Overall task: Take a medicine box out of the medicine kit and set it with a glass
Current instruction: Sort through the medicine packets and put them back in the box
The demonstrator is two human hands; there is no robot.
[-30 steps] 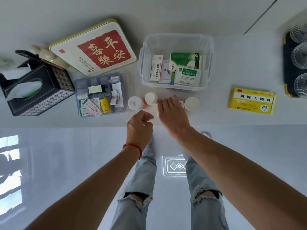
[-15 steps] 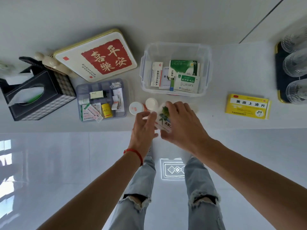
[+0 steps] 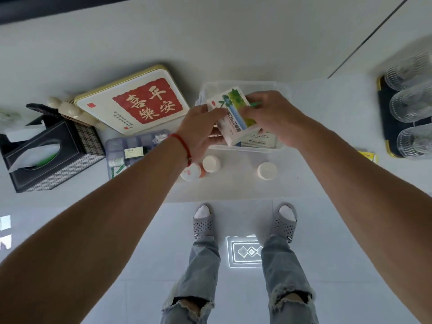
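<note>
Roughly midway: left hand (image 3: 201, 129) and right hand (image 3: 273, 118) both grip the medicine box (image 3: 232, 115), held above the clear kit (image 3: 245, 149). Glasses (image 3: 411, 106) sit far right; placing remains.

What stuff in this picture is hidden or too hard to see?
Head view only:
- Clear plastic medicine kit: the hands and the white-and-green medicine box they hold cover most of what is inside.
- Yellow medicine box: mostly hidden behind the right forearm.
- Grey compartment tray: its near part is covered by the left forearm.
- Ribbed clear glasses: cut off by the right edge and blurred.
- Print on the held box: too blurred to read.
</note>
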